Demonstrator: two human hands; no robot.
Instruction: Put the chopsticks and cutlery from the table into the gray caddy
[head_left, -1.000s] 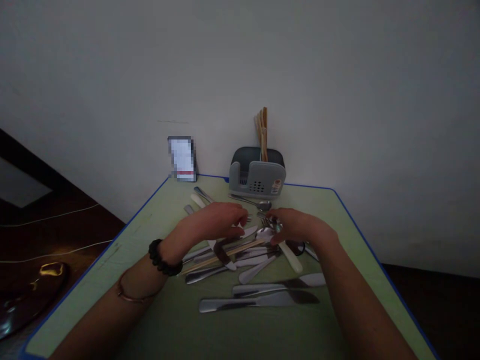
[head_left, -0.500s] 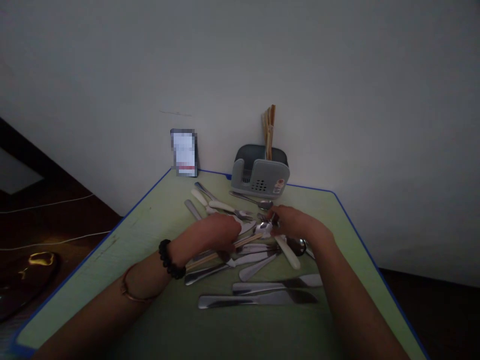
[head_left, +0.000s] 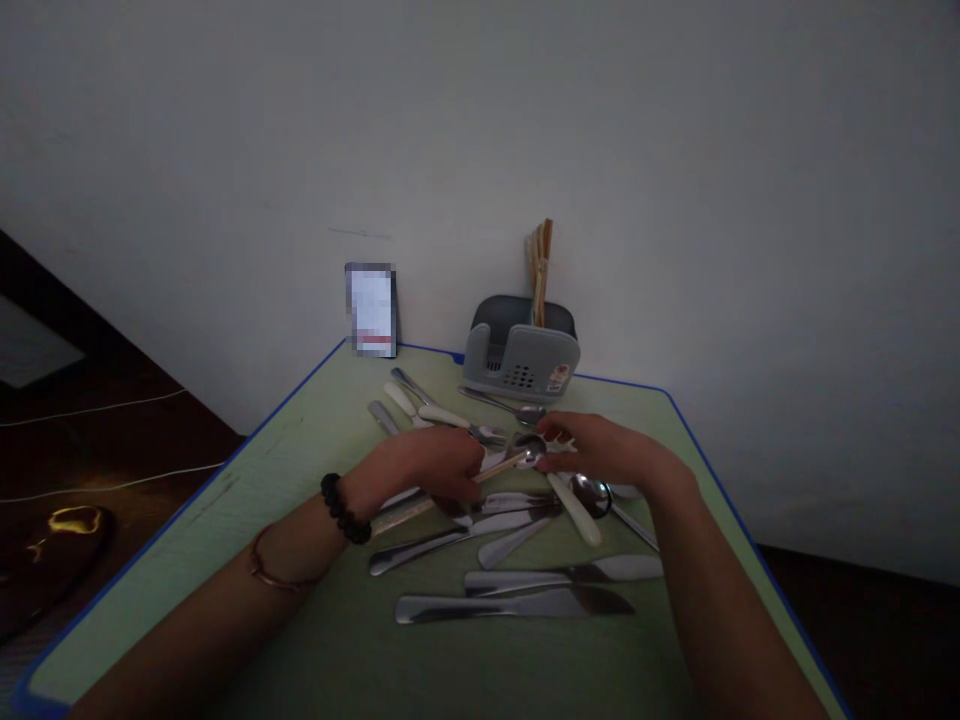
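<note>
My left hand (head_left: 442,462) is closed around a pair of wooden chopsticks (head_left: 501,467), whose tips point right over a spoon bowl (head_left: 531,450). Its fingertips are partly hidden. My right hand (head_left: 589,445) hovers at the right of that spoon, thumb and fingers apart, with nothing visible between them. Beneath it lie a white-handled piece of cutlery (head_left: 576,510) and a large shiny spoon (head_left: 591,494). Forks (head_left: 487,434) and metal knives (head_left: 435,545) overlap around and under my left hand.
A grey cutlery holder (head_left: 521,360) with several upright chopsticks (head_left: 540,265) stands against the wall. A spoon (head_left: 529,413) lies before it. A phone (head_left: 373,310) leans at the back left. Two table knives (head_left: 517,605) lie nearer me on the blue-edged green table (head_left: 247,520).
My right hand has drawn slightly right, and its fingers have spread. The chopstick tips have risen a little over the spoon, with my left hand staying nearly in place.
</note>
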